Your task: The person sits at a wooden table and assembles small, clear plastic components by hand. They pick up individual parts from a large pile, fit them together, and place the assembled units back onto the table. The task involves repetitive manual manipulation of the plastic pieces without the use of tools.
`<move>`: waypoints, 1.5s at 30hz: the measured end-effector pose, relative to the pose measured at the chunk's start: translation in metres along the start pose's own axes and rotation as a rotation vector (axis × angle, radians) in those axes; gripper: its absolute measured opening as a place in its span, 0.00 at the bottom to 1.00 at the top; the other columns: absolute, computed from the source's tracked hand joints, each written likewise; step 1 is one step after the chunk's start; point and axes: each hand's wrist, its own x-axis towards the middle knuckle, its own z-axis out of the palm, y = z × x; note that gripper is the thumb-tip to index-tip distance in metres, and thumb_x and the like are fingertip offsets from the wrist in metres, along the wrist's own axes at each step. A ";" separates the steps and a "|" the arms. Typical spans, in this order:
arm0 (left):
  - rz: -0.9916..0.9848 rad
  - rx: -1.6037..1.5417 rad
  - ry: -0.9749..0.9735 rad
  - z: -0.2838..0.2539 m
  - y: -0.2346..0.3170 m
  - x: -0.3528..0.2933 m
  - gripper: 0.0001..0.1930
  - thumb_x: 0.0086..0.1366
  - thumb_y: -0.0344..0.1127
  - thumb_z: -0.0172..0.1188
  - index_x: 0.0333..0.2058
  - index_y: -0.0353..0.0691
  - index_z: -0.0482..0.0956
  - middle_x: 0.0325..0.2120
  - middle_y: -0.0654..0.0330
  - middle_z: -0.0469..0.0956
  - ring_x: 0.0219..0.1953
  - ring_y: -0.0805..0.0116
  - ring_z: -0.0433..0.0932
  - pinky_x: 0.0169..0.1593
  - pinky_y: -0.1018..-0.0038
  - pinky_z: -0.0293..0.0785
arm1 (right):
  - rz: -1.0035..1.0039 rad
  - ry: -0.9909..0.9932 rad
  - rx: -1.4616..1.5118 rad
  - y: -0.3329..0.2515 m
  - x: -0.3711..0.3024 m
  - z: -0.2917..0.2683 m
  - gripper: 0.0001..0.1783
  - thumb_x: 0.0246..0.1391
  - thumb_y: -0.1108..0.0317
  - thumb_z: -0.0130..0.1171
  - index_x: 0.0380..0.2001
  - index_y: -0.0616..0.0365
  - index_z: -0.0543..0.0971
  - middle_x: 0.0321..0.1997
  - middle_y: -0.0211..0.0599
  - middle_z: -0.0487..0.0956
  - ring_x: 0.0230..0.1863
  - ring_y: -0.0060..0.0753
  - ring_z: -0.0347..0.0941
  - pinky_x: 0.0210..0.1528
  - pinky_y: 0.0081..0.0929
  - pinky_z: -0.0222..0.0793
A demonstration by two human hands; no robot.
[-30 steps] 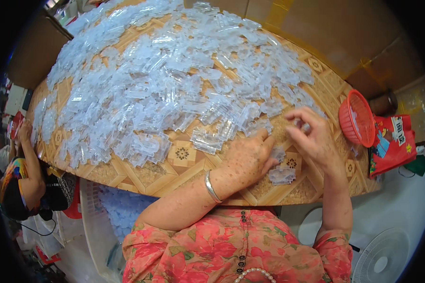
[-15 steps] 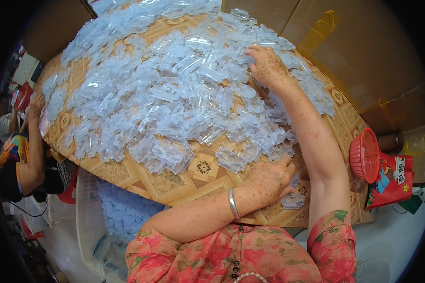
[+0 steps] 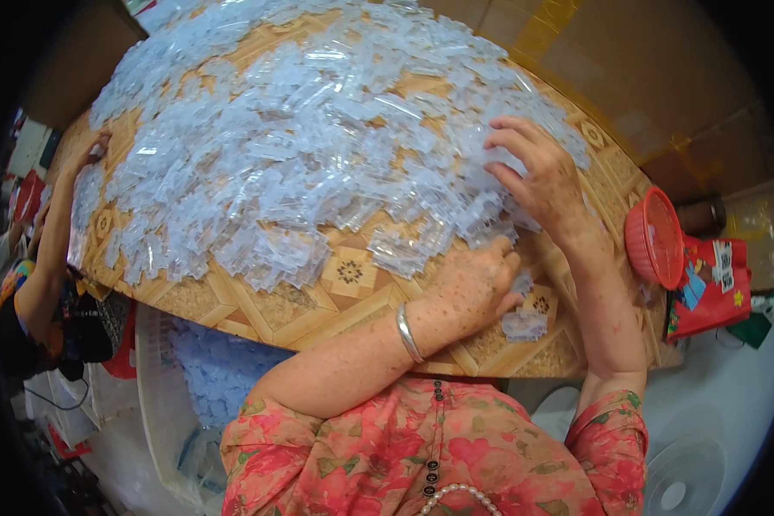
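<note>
Clear plastic pieces (image 3: 301, 146), thin and flat, lie in a wide loose heap over the patterned table (image 3: 314, 322). My left hand (image 3: 469, 288), with a silver bangle at its wrist, rests by the near edge of the heap. Its fingers are curled in, and whatever they hold is hidden. Above the heap's right side is my right hand (image 3: 537, 172), fingers spread and bent, with no piece visible between them. A few loose clear pieces (image 3: 525, 324) lie apart, just below my left hand.
A red plastic basket (image 3: 654, 238) and a red packet (image 3: 712, 292) are at the table's right edge. Cardboard (image 3: 628, 77) stands along the far right. Below the table is a bin (image 3: 150, 378) of bluish pieces. Another person's hand (image 3: 96, 148) is at the left edge.
My right hand has drawn back toward me and to the right from farther over the heap, its fingers now lifted and spread. My left hand stays by the near edge. The view has shifted slightly.
</note>
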 end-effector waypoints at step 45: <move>0.040 -0.031 -0.090 -0.009 0.006 0.008 0.22 0.54 0.39 0.75 0.47 0.38 0.82 0.37 0.53 0.79 0.32 0.53 0.81 0.37 0.63 0.78 | 0.640 0.113 -0.058 -0.034 -0.223 -0.042 0.26 0.50 0.62 0.73 0.51 0.62 0.80 0.59 0.44 0.77 0.61 0.51 0.71 0.64 0.43 0.66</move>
